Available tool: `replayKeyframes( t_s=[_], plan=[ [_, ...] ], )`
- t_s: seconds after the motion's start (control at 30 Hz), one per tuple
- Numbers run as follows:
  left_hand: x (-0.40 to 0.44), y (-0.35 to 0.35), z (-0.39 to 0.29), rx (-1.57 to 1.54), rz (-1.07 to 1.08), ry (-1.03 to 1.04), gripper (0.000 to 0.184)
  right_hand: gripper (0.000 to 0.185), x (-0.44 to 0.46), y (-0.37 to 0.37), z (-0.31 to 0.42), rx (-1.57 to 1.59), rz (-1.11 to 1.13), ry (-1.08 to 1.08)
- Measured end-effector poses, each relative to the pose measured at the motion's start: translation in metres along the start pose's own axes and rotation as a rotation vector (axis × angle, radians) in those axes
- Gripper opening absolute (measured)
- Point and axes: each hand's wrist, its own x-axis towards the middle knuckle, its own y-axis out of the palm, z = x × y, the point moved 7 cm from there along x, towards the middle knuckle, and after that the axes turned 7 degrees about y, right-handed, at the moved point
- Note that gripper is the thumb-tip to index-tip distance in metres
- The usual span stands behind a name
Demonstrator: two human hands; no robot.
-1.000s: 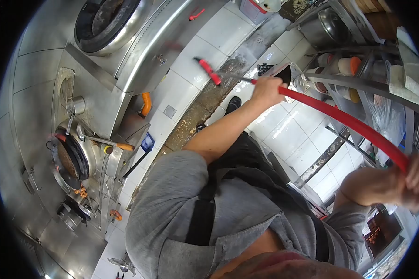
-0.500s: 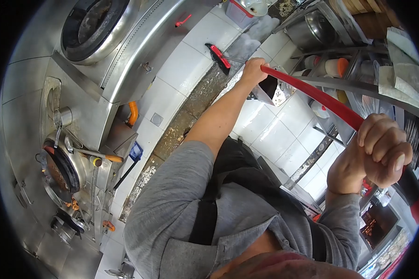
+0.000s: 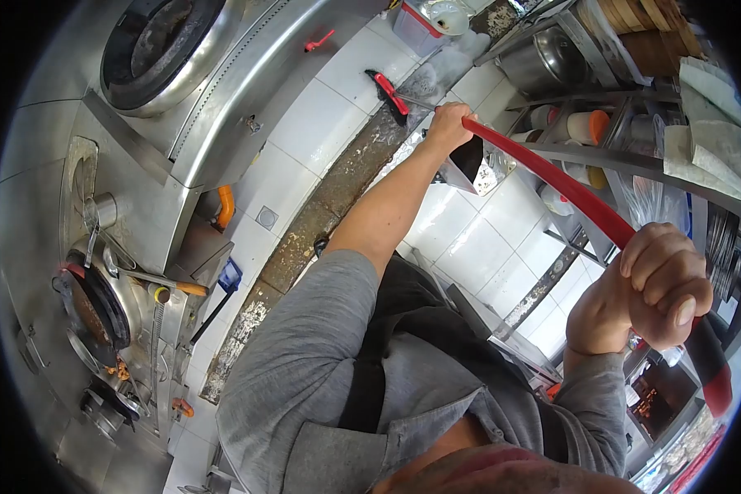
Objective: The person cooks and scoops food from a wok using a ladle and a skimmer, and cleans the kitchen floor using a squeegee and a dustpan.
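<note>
A long-handled floor brush [image 3: 552, 174] with a red pole slants across the view. Its red and black head [image 3: 389, 93] rests on the wet floor at the edge of a dark, worn strip. My left hand [image 3: 451, 128] is closed around the pole's lower part, arm stretched out. Higher up, near the black and red end of the pole, my right hand [image 3: 663, 284] grips it in a fist close to the camera. Whitish foam or water [image 3: 449, 70] lies on the floor beyond the head.
Stainless cooking counters with a large wok burner [image 3: 160, 49] line the left side. A blue brush [image 3: 229, 276] sits below. Shelves [image 3: 617, 152] with pots and containers stand right. A red-rimmed plastic bin [image 3: 416, 29] is at the far end. A metal dustpan-like box [image 3: 461, 169] stands behind my left hand.
My right hand has come down and slightly left with the pole's upper end. The brush head has barely shifted. The whole view has turned a little.
</note>
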Motion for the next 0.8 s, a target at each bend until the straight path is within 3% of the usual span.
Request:
replayKeyframes(
  t_s=[0.23,0.3,0.33,0.47,0.53,0.6,0.63,0.67,0.8],
  plan=[
    [0.009,0.004,-0.012,0.026,0.005,0.082,0.023,0.029,-0.005,0.008,0.009,-0.042,0.072,-0.003],
    [0.011,0.0,-0.028,0.002,-0.073,0.093,0.022,0.032,-0.008,0.011,0.023,-0.051,0.13,-0.047],
    [0.013,0.001,-0.037,0.002,-0.075,0.092,0.022,0.035,-0.009,0.008,0.034,-0.042,0.267,-0.066],
    [0.027,0.003,-0.061,-0.094,-0.238,0.08,0.02,0.035,-0.017,0.003,0.063,-0.127,0.241,-0.178],
    [0.035,0.006,-0.048,-0.169,-0.234,-0.014,0.017,0.032,-0.02,0.006,0.047,-0.309,0.216,-0.124],
    [0.04,0.02,-0.021,-0.126,-0.19,0.048,0.017,0.024,-0.025,0.01,0.002,-0.573,-0.035,0.145],
    [0.038,0.025,-0.013,-0.077,-0.145,0.111,0.018,0.026,-0.035,0.002,-0.022,-0.412,-0.198,0.147],
    [0.033,0.033,-0.002,-0.007,0.017,0.066,0.016,0.026,-0.043,-0.009,-0.051,-0.332,-0.156,0.223],
    [0.003,0.045,-0.009,0.077,0.039,0.07,0.014,0.026,-0.064,-0.035,-0.048,-0.12,-0.273,0.166]
  ],
)
